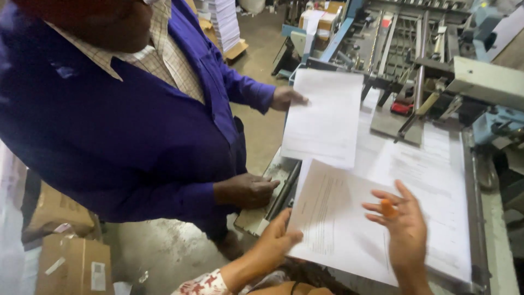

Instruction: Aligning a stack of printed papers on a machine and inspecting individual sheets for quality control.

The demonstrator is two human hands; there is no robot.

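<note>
Two of our hands on one printed sheet, with a co-worker holding a second sheet beside us.

We count two loose sheets and one stack: our left hand pinches the near left edge of the printed sheet, thumb on top, while our right hand lies spread flat on its right side, with a small orange cap on one finger. The sheet is white with faint grey lines of text, tilted, and rests on the near left part of the paper stack on the machine's counter. To the left stands a person in a blue coat; one co-worker's hand holds a second sheet farther off, the other co-worker's hand rests on the counter's edge. Two cardboard boxes sit on the floor at near left.
</note>
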